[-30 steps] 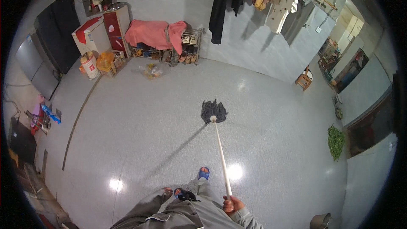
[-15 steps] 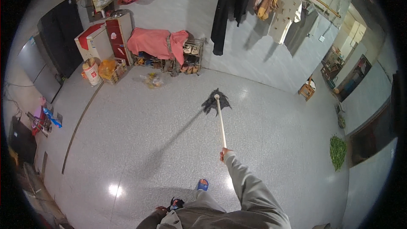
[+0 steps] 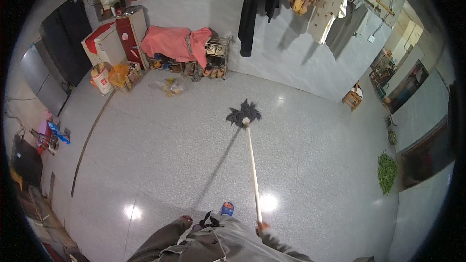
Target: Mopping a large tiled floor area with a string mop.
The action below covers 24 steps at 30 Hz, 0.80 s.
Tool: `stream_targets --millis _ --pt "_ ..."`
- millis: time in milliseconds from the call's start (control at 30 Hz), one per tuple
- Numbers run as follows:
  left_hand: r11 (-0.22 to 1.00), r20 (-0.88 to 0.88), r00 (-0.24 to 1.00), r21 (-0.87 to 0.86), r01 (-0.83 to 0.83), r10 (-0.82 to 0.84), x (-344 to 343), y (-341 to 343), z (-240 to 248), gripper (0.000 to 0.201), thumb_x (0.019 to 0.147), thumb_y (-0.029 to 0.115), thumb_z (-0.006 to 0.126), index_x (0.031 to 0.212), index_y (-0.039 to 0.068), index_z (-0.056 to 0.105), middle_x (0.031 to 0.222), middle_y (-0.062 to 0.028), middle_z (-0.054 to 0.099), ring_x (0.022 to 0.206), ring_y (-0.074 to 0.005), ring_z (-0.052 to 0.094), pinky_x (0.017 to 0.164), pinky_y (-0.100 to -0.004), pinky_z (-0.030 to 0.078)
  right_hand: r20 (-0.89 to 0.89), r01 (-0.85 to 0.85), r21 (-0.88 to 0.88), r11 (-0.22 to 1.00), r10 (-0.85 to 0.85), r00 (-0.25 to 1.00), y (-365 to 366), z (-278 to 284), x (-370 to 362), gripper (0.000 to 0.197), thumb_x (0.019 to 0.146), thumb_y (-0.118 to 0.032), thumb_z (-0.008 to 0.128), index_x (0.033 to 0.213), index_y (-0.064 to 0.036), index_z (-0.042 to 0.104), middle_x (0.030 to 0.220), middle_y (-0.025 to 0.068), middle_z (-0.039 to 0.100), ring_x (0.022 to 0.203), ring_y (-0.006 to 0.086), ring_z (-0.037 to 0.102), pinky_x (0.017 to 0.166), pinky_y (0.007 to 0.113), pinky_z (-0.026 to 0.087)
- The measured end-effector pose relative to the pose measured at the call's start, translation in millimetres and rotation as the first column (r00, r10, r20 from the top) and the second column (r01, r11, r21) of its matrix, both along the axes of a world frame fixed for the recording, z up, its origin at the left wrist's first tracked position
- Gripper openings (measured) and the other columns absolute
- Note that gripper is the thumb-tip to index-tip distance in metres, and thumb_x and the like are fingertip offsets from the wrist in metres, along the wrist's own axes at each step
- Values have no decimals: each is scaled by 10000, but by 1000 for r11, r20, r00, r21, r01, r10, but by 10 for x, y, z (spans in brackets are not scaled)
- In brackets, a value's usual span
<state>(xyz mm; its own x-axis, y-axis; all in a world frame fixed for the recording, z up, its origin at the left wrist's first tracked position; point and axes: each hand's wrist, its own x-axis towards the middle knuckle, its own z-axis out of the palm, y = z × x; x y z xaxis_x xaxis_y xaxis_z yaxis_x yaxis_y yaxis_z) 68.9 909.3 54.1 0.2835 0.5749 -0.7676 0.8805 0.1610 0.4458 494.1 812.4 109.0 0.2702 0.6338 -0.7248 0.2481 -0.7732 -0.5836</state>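
My right hand (image 3: 262, 227) is closed round the upper end of a mop's pale handle (image 3: 253, 174), close to my body. The dark grey mop head (image 3: 244, 113) lies spread on the floor ahead, its strands fanned away from me. My left hand (image 3: 186, 220) shows small at the end of its sleeve, low in front of me. Its fingers are too small to make out. Beside it is a black, pointed, strap-like thing (image 3: 208, 220) that I cannot identify. My foot in a blue slipper (image 3: 227, 208) stands to the left of the handle.
A shoe rack (image 3: 216, 63) under a pink cloth (image 3: 167, 43) stands by the far wall. A clear plastic bag (image 3: 171, 87) lies before it. White bucket (image 3: 102, 80) and basket (image 3: 127, 78) sit left. Green leaves (image 3: 387, 172) and a wooden stool (image 3: 353, 98) are right. Clothes (image 3: 327, 13) hang above.
My right hand has drawn the handle back toward my body. The mop head has come slightly nearer, its strands now fanning forward. My left hand has moved up and forward a little.
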Motion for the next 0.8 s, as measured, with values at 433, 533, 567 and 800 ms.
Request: stream_targets --millis 433,533,567,800 --pt "993 394 912 -72 -94 115 681 549 -1001 366 762 326 566 1033 80 573 931 -104 610 845 -207 578 719 -336 460 53 -304 -193 933 320 946 -1027 -476 458 450 829 -476 408 909 -76 597 813 207 584 765 349 564 620 447 437" --pt "985 406 898 -69 -155 170 730 587 -1028 360 746 283 586 1048 89 565 943 -125 612 874 -212 584 744 -333 463 266 -469 -94 878 476 838 -26 -562 482 436 819 -470 439 901 -72 599 795 206 582 747 348 564 605 447 439" --pt "979 401 895 -21 -205 196 790 648 -994 375 738 270 606 1065 93 556 960 -129 607 883 -208 583 751 -337 462 315 -312 265 912 224 922 205 -747 572 375 810 -429 491 772 -72 598 612 143 555 557 295 553 452 424 410" --pt "961 356 928 197 -191 112 117 379 -796 397 725 336 599 1050 110 570 994 -97 595 896 -231 575 757 -370 454 151 105 281 954 -152 977 3477 -447 352 176 775 -222 572 864 -76 528 524 56 491 380 185 453 311 366 341"
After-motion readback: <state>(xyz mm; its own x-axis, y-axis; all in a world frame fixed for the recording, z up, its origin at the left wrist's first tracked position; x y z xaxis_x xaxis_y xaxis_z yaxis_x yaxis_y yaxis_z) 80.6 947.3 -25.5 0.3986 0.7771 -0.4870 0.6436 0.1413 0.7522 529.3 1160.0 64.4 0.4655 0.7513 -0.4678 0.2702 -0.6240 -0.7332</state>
